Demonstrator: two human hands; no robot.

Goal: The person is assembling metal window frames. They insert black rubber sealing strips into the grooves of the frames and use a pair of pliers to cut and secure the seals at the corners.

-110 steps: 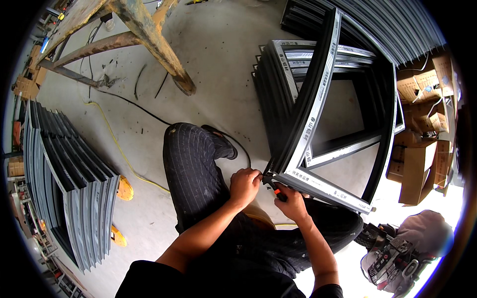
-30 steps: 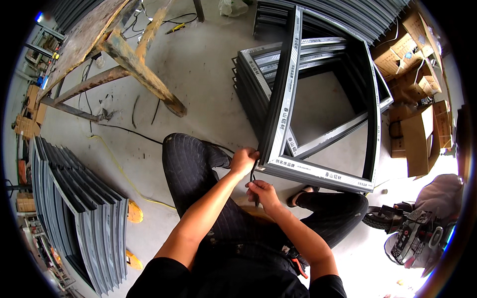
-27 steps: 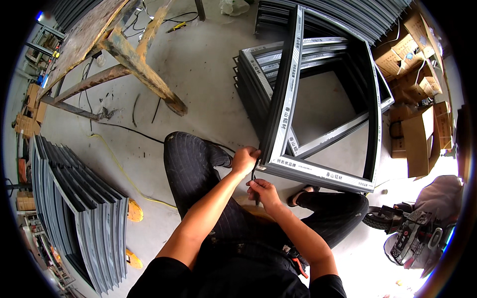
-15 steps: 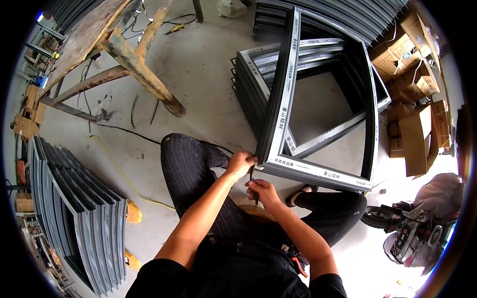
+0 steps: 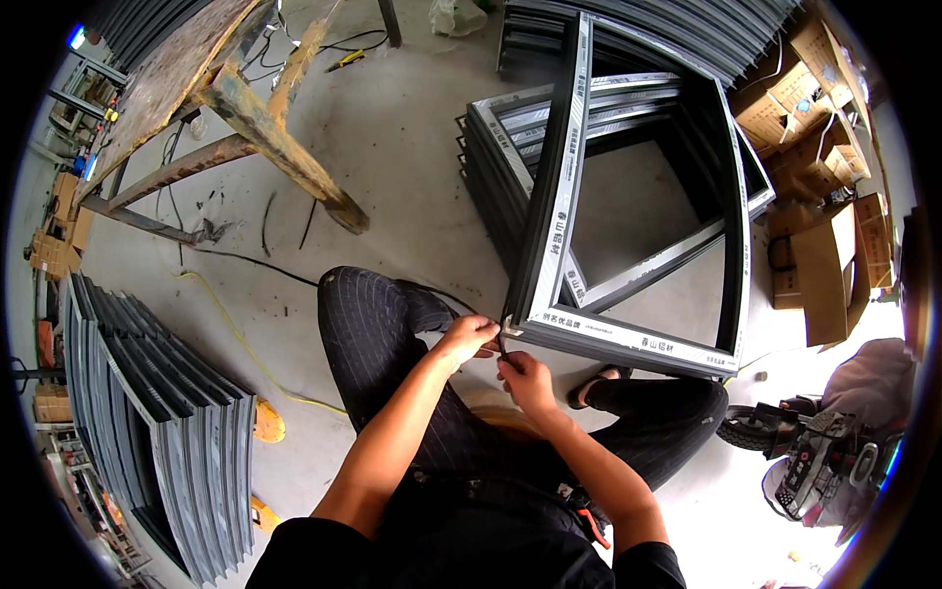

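Observation:
A dark grey metal window frame with white printed film lies on top of a stack of similar frames, its near left corner toward me. At that corner my left hand is closed, fingertips pinched at the frame's edge. Just below and right of it, my right hand is closed around a thin black strip that runs up to the corner. Whether the left fingers also grip the strip is hidden.
More frames stand stacked at left beside yellow supports. A worn table stands at far left. Cardboard boxes line the right, with a small wheeled vehicle nearer. Black and yellow cords cross the floor.
My right hand has moved slightly right and up, closer to the frame corner. My left hand has shifted a little down and left, its fingers now turned more toward the corner edge.

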